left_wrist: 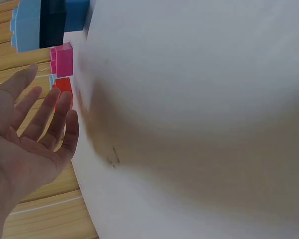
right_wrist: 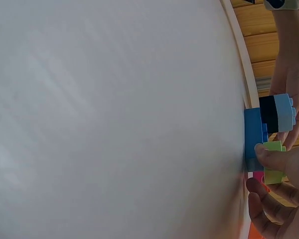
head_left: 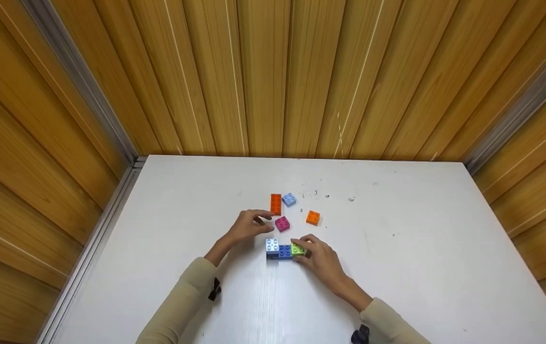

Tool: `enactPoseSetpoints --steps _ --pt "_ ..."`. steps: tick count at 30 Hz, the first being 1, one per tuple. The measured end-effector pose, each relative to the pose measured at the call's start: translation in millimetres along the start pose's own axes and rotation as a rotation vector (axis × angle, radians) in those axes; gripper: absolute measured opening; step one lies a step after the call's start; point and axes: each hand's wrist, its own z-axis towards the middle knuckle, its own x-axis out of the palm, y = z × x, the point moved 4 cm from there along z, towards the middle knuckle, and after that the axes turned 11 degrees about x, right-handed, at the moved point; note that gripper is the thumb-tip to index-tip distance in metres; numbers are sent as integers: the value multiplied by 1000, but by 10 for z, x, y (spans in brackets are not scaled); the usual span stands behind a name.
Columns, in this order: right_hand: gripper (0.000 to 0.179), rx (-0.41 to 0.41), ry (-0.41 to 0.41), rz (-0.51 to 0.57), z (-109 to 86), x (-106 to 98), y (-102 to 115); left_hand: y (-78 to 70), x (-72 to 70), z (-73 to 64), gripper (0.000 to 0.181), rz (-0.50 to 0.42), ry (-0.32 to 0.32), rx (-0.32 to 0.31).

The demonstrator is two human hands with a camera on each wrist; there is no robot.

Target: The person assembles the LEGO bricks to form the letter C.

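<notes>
My right hand (head_left: 322,260) pinches a lime green brick (head_left: 297,249) between thumb and fingers, at the right end of a long blue brick (head_left: 285,251). At the blue brick's left end, a light blue brick (head_left: 272,245) tops a dark brick (right_wrist: 269,113), seen in the right wrist view. Beside a pink brick (head_left: 282,223), my left hand (head_left: 249,225) hovers with nothing in it. Its fingers are spread and relaxed in the left wrist view, just short of the pink brick.
Behind the pink brick lie a long red brick (head_left: 276,204) and a loose light blue brick (head_left: 289,199). An orange brick (head_left: 313,218) lies to their right. All rest on a white table (head_left: 397,239) with wood-look panels (head_left: 263,76) around it.
</notes>
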Motion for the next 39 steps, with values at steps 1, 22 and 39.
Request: enactPoseSetpoints --steps 1,22,39 --pt "45 0 1 2 -7 0 1 9 31 17 38 4 0 3" --pt "47 -12 -2 -33 -33 -18 12 -23 298 238 45 254 42 -139" --pt "47 -34 -16 -6 -33 -11 7 -24 13 -10 39 178 31 -155"
